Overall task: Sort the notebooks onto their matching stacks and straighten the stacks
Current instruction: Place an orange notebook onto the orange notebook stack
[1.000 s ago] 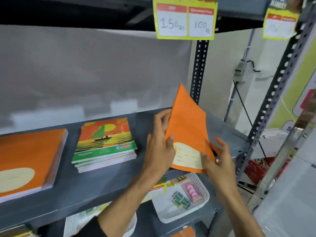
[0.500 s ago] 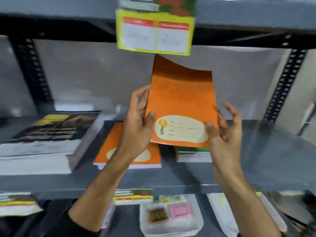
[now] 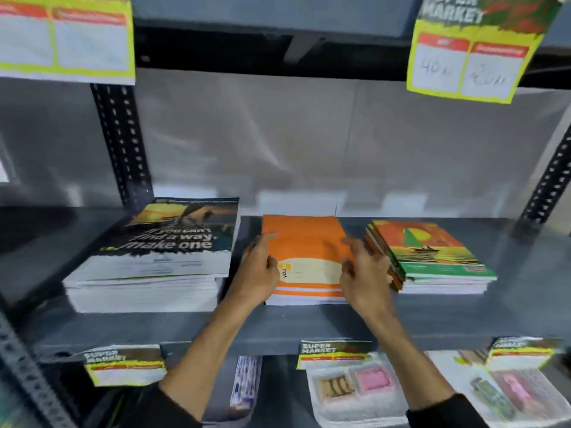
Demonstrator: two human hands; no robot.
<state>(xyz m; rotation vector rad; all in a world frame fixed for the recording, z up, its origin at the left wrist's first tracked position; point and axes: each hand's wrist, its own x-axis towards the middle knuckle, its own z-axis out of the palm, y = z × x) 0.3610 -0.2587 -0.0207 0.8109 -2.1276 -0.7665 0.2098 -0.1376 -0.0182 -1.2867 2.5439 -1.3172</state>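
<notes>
An orange notebook [image 3: 306, 242] with a cream label lies flat on top of the orange stack [image 3: 306, 299] in the middle of the grey shelf [image 3: 278, 329]. My left hand [image 3: 258, 273] grips its left edge, thumb on the cover. My right hand [image 3: 367, 273] holds its right edge, fingers down between the orange stack and the sailboat-cover stack [image 3: 432, 254], whose notebooks are fanned out of line. A taller stack with a dark cover [image 3: 160, 251] stands to the left.
Yellow price tags [image 3: 472, 57] hang from the shelf above, and another price tag [image 3: 65, 41] hangs at the upper left. A perforated black upright [image 3: 120, 143] stands behind the dark stack. Below, white trays [image 3: 355, 387] hold small items.
The orange notebook, held upright in the air before, has come down flat onto the orange stack. Both hands moved down with it, and the view has shifted to face the shelf.
</notes>
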